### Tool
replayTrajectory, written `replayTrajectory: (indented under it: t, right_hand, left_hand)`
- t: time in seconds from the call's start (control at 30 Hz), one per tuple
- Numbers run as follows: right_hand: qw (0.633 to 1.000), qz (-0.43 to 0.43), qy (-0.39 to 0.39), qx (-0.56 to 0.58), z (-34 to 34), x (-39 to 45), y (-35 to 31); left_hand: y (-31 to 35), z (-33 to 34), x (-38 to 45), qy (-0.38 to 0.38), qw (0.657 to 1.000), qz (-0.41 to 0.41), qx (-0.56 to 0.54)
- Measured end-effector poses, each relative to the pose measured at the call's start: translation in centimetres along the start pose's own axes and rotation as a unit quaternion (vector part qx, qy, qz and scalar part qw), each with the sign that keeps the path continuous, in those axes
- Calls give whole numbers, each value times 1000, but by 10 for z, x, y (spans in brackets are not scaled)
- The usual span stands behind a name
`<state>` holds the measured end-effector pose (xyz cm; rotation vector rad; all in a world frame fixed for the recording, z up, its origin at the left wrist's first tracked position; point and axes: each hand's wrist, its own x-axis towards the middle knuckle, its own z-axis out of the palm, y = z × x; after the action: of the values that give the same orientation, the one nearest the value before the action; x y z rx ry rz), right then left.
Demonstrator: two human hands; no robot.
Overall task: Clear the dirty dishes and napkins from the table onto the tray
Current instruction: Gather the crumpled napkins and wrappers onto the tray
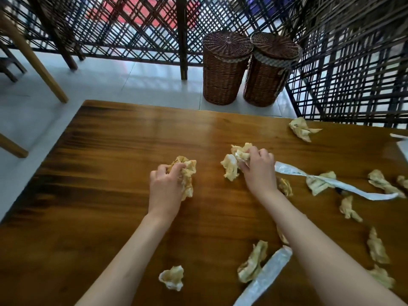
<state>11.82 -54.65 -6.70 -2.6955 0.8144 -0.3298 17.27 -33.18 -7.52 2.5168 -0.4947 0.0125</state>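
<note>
Gathering step under way: left hand (165,186) gripping one crumpled napkin (187,173), right hand (259,168) bunching another wad (234,161) mid-table, tray unseen; next, carrying both there.

Bare wooden desk (110,151) open across the left and far-centre, crumpled napkins (318,183) and white paper strips (353,186) crowding the right half, more napkins near the front edge, two wicker baskets (225,69) and lattice screen (353,74) beyond the far edge.
</note>
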Motion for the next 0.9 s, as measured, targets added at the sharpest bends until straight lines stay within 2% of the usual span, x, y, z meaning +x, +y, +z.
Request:
replayTrajectory:
  t: [0.13, 0.3, 0.37, 0.57, 0.9]
  right_hand:
    - [999, -7, -39, -34, 5, 4, 2]
    - [988, 0, -149, -42, 17, 10, 4]
    - [986, -5, -162, -45, 22, 11, 2]
    - [994, -27, -99, -24, 31, 4, -10]
    - [994, -96, -42, 38, 27, -24, -11]
  left_hand:
    - [11, 6, -7, 8, 1000, -7, 10]
    - [21, 9, -13, 5, 1000, -21, 15]
    - [21, 9, -15, 7, 1000, -26, 14]
    - [18, 11, -23, 13, 999, -35, 14]
    - [15, 11, -37, 17, 1000, -13, 4]
